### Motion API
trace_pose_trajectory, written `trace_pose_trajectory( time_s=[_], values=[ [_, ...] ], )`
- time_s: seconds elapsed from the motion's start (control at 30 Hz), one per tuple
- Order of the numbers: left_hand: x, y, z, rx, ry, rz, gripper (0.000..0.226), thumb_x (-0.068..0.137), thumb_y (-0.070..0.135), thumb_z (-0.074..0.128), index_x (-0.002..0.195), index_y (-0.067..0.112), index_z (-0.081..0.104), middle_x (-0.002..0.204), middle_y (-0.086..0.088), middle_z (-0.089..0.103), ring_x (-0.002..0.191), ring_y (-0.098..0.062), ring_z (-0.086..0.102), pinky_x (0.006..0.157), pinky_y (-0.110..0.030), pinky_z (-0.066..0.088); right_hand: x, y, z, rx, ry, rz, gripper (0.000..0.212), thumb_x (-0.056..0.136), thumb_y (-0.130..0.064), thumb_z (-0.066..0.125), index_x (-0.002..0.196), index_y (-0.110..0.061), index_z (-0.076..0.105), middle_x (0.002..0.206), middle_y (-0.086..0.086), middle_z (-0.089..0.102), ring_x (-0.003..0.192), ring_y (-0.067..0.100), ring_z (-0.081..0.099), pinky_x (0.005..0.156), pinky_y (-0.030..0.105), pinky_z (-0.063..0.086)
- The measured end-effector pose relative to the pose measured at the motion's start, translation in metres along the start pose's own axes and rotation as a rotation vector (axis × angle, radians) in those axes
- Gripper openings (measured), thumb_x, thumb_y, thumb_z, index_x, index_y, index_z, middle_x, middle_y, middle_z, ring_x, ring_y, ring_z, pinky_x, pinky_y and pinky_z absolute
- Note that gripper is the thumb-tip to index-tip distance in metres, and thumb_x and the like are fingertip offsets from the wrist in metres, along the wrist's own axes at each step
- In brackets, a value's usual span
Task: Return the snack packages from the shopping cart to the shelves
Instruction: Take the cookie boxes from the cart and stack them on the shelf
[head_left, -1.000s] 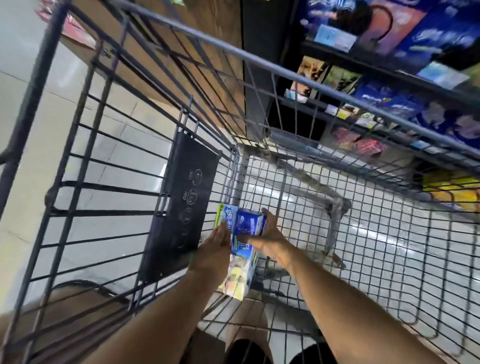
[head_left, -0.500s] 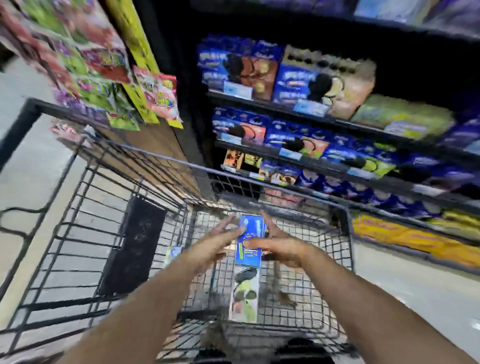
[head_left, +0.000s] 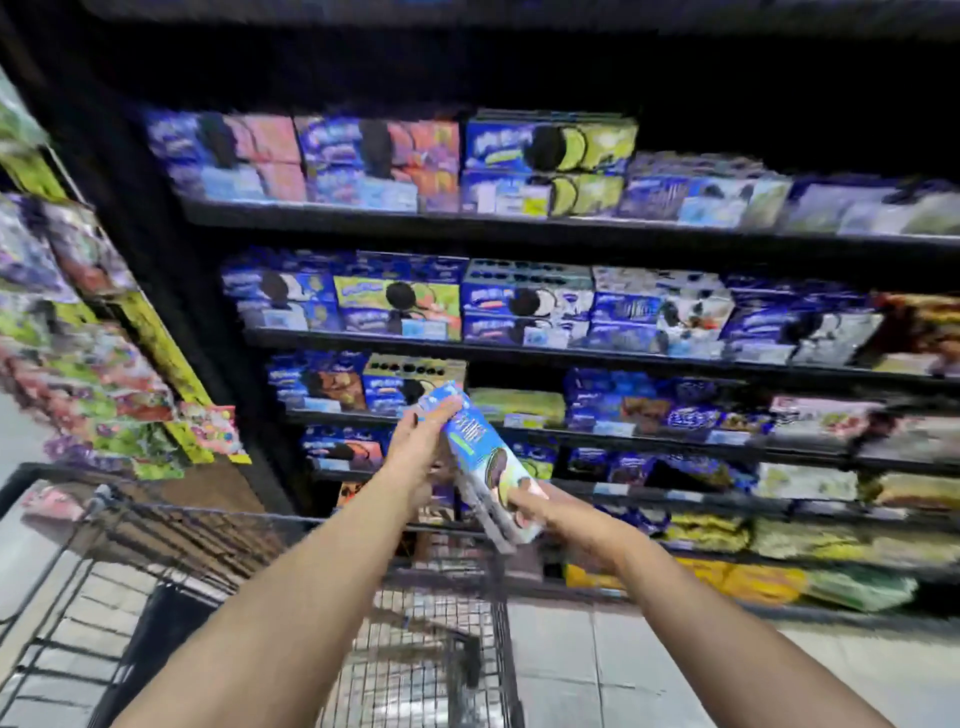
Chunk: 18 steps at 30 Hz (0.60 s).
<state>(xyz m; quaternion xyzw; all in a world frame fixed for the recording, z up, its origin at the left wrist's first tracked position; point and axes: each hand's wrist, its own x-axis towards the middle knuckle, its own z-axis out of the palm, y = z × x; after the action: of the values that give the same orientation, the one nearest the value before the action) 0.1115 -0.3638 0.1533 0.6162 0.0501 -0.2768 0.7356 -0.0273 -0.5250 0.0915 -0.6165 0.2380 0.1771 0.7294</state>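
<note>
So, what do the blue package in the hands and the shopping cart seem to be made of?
Blue package: probably glossy printed cardboard; flat faces and straight edges suggest a carton, though blur leaves film wrap possible. Shopping cart: metal wire with a dark coating, judging by the thin crossing bars of its grid.

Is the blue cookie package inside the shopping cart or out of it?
Out. The left hand and right hand hold the blue cookie package tilted above the cart rim, in front of the shelves.
</note>
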Motion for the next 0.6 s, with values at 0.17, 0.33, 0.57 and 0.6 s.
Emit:
trace_pose_trajectory(
  time_s=[0.17,0.33,0.57,0.6],
  values=[
    [-0.010,0.025,0.058,-0.205,0.005,0.070,0.035,0.087,0.038,0.075,0.112,0.025,0.054,0.094,-0.005,0.072,0.074,-0.021,0.066,0.066,-0.034,0.049,-0.046,-0.020,-0.035,0.346,0.194,-0.171,0.046,0.084,-0.038,0.073,0.126,-0.026,0.059,0.107,0.003,0.074,0.087,0.024,0.068,0.084,0.036,0.053],
    [-0.016,0.048,0.087,-0.157,-0.222,0.144,0.033,0.091,0.033,0.071,0.118,0.023,0.055,0.100,-0.005,0.074,0.087,-0.022,0.069,0.072,-0.033,0.057,-0.091,-0.057,-0.060,0.306,0.364,-0.343,0.092,0.057,-0.039,0.095,0.136,-0.017,0.054,0.114,0.005,0.074,0.102,0.024,0.065,0.089,0.029,0.049],
    [-0.025,0.079,0.124,-0.131,-0.347,0.141,0.034,0.092,0.034,0.070,0.118,0.017,0.059,0.097,-0.007,0.077,0.104,-0.025,0.070,0.091,-0.037,0.054,-0.143,-0.114,-0.100,0.201,0.337,-0.444,0.102,0.051,-0.025,0.100,0.134,-0.048,0.044,0.131,0.011,0.065,0.118,0.034,0.064,0.112,0.051,0.041],
    [-0.028,0.084,0.130,-0.142,-0.362,0.144,0.033,0.092,0.035,0.069,0.117,0.015,0.059,0.096,-0.007,0.077,0.103,-0.025,0.070,0.092,-0.037,0.054,-0.148,-0.123,-0.103,0.149,0.327,-0.463,0.095,0.056,-0.025,0.098,0.134,-0.047,0.048,0.130,0.010,0.066,0.117,0.034,0.064,0.111,0.052,0.042]
  ],
)
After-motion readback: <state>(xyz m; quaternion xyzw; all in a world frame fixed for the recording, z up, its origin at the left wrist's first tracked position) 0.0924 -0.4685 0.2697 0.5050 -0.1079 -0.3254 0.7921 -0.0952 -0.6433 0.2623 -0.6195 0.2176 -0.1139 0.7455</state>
